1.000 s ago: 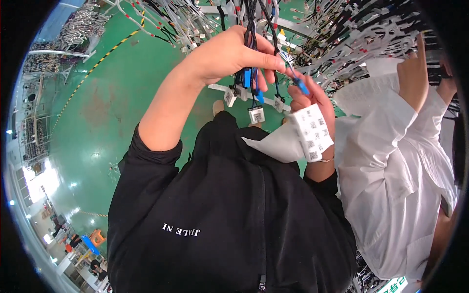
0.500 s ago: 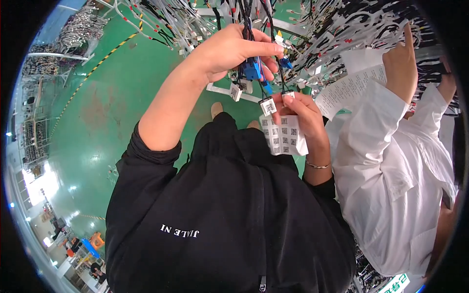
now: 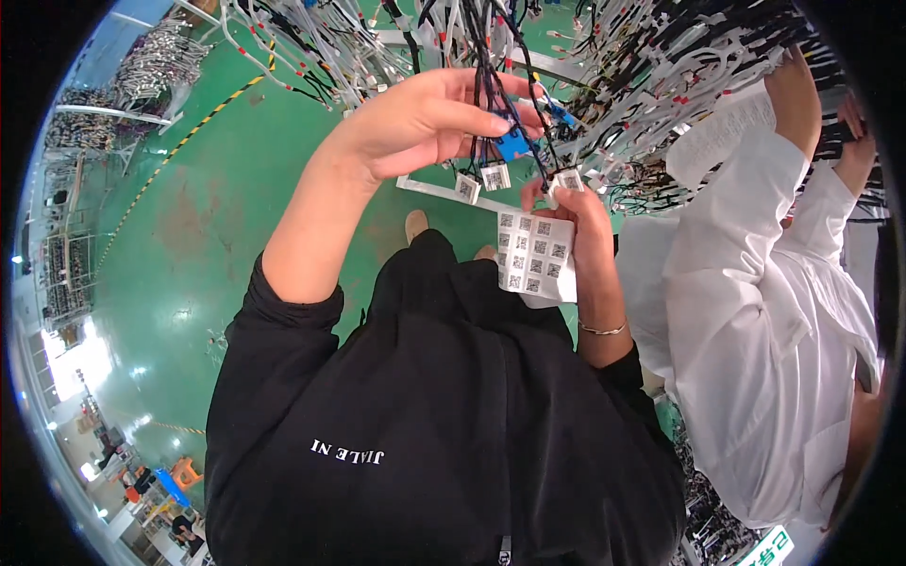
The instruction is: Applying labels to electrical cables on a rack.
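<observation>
My left hand (image 3: 420, 127) is closed loosely round a bundle of black wires (image 3: 483, 57), its thumb across the front. A blue connector (image 3: 514, 143) hangs by the thumb tip. Below the palm dangle two white connectors bearing square-code labels, one label (image 3: 467, 189) lower left and another label (image 3: 495, 176) beside it. My right hand (image 3: 587, 222) pinches a third labelled white connector (image 3: 567, 181) at its wire end. The same hand also grips a white sheet of square-code stickers (image 3: 534, 250), which hangs down from the fingers. Some fingertips of both hands are hidden.
Dense hanging wire harnesses (image 3: 651, 85) fill the far side, with a pale rack bar (image 3: 444, 196) beneath. Close on my right, a co-worker in a white coat (image 3: 755, 330) reaches into the harnesses, papers (image 3: 722, 141) beside their arm. Green floor (image 3: 189, 245) lies left, with a yellow-black line (image 3: 203, 118).
My right hand has shifted slightly left with the sticker sheet and now holds one connector apart from the others. The left hand has dropped a little. The co-worker's arm and papers moved right.
</observation>
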`<state>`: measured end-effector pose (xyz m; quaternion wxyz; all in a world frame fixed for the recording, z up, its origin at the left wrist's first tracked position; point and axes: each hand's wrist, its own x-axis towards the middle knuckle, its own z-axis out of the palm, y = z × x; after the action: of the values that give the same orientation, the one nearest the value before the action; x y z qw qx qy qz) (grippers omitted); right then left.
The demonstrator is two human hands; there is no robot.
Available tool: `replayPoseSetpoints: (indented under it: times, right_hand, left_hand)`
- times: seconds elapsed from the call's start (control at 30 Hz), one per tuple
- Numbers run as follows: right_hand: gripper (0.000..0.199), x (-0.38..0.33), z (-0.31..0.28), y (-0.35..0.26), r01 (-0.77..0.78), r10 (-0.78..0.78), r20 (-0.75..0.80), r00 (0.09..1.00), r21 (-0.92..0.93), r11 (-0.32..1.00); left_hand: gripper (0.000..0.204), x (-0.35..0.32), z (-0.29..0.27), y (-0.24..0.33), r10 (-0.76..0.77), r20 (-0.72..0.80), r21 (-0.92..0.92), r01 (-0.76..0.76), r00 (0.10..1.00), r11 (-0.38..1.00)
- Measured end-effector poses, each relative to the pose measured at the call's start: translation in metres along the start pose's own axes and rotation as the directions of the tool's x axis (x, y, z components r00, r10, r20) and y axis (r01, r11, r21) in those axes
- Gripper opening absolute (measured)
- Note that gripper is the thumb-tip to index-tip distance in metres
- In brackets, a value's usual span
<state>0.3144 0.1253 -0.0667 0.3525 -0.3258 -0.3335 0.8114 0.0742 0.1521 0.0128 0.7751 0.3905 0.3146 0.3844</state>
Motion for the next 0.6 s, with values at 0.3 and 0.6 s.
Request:
replayPoseSetpoints:
  times: [0.3,0.6]
  right_hand:
    - [0.021,0.013,0.014,0.010,0.094,-0.101,-0.075,0.992,-0.096,0.991]
    - [0.053,-0.003,-0.012,0.014,0.219,-0.229,-0.029,0.973,-0.195,0.956]
  left_hand:
    - [0.058,-0.001,0.011,-0.008,0.015,0.024,-0.138,-0.011,1.000,0.990]
    - [0.060,0.021,0.071,-0.067,0.347,-0.255,0.134,-0.323,0.902,0.937]
